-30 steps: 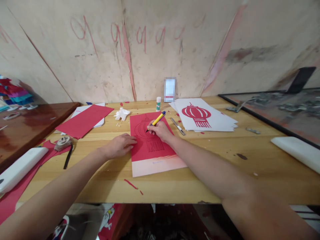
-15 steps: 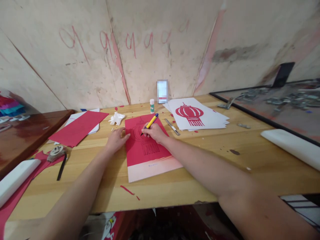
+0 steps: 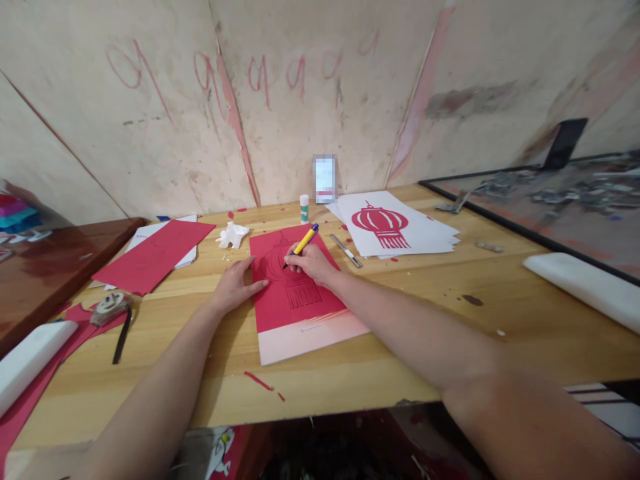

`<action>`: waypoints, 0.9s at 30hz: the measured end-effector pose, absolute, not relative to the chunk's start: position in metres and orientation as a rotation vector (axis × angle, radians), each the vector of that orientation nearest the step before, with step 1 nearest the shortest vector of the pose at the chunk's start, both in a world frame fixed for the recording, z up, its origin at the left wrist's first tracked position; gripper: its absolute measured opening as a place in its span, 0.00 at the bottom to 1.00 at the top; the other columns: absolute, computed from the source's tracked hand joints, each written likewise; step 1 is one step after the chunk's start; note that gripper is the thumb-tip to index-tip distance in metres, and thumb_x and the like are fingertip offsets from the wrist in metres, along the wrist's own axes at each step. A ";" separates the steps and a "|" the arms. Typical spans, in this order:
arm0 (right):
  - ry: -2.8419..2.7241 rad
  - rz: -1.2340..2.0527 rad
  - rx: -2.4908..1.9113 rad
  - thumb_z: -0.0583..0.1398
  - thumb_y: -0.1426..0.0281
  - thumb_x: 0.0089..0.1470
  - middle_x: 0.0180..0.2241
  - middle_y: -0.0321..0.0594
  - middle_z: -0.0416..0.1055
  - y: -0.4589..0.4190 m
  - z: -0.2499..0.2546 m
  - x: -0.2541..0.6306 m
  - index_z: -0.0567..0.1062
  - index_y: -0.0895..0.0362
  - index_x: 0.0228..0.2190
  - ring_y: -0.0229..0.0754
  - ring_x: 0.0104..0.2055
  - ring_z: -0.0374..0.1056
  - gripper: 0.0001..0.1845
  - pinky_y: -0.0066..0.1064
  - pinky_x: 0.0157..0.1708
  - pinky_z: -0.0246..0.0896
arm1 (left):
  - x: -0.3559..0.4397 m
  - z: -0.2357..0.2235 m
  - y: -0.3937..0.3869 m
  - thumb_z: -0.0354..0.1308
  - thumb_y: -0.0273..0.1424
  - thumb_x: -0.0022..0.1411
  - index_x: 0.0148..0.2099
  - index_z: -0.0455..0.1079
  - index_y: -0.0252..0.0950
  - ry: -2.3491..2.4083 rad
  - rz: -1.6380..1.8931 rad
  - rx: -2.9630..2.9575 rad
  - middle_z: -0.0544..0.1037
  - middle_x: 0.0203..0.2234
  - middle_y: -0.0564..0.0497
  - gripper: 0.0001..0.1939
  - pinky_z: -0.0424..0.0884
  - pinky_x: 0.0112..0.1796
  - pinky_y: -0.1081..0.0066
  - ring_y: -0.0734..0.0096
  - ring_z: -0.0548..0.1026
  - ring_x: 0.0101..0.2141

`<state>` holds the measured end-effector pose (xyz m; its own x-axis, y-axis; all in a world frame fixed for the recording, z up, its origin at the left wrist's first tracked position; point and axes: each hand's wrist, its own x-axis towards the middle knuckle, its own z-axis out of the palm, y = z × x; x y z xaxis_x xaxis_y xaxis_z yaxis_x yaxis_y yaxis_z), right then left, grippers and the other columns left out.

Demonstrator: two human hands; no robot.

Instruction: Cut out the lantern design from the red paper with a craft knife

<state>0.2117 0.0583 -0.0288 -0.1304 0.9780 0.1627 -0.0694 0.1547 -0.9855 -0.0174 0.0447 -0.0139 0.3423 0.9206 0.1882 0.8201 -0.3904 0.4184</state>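
Our left hand [image 3: 234,285] lies with thumb and fingers spread apart, touching the left side of the red paper [image 3: 274,312]. Most of that paper is to the right of these fingers, and it continues under our right hand [image 3: 313,265], whose fingers are clamped on a yellow pen [image 3: 305,240] pointing down at a drawn lantern outline [image 3: 304,298].

On the wooden counter [image 3: 350,373], left of the left fingers, we have a tape measure [image 3: 110,308] and another red sheet [image 3: 155,257] over white paper. A crumpled tissue [image 3: 233,235] sits just beyond those fingers. Beyond the right fingers a glue stick [image 3: 305,210] stands near a phone [image 3: 325,180] propped upright; to their right are a knife [image 3: 346,251] and white sheets [image 3: 420,247] bearing a red lantern. Behind everything, a stained wall [image 3: 375,133] carries red scrawls.

At the far left, a white object [image 3: 35,360] is cut off. Our right hand hides part of the outline, the phone's screen is blurred, and we cannot read the small writing below the fingers.
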 end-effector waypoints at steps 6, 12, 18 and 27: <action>-1.301 1.240 -0.976 0.65 0.66 0.38 0.14 0.29 0.65 0.055 -0.024 0.211 0.69 0.55 0.22 0.33 0.18 0.59 0.10 0.26 0.19 0.51 | -0.017 -0.015 0.043 0.63 0.51 0.55 0.63 0.62 0.34 1.524 0.558 2.368 0.70 0.60 0.36 0.41 0.62 0.60 0.49 0.46 0.67 0.60; -1.315 1.248 -0.970 0.65 0.67 0.39 0.15 0.30 0.65 0.052 -0.022 0.211 0.69 0.56 0.23 0.33 0.18 0.60 0.10 0.26 0.19 0.52 | -0.018 -0.016 0.044 0.62 0.49 0.57 0.63 0.63 0.33 1.500 0.540 2.417 0.70 0.60 0.35 0.38 0.63 0.59 0.48 0.45 0.68 0.60; -1.334 1.242 -0.984 0.65 0.65 0.39 0.14 0.29 0.65 0.053 -0.023 0.211 0.69 0.56 0.23 0.33 0.18 0.59 0.10 0.26 0.20 0.51 | -0.018 -0.020 0.045 0.61 0.49 0.58 0.62 0.64 0.32 1.497 0.518 2.442 0.70 0.60 0.36 0.37 0.61 0.60 0.49 0.47 0.67 0.60; -1.349 1.218 -1.001 0.64 0.64 0.39 0.15 0.31 0.66 0.053 -0.025 0.212 0.69 0.56 0.23 0.33 0.18 0.59 0.11 0.26 0.20 0.52 | -0.015 -0.015 0.041 0.60 0.52 0.58 0.63 0.63 0.34 1.529 0.502 2.430 0.70 0.60 0.38 0.38 0.61 0.60 0.50 0.46 0.67 0.61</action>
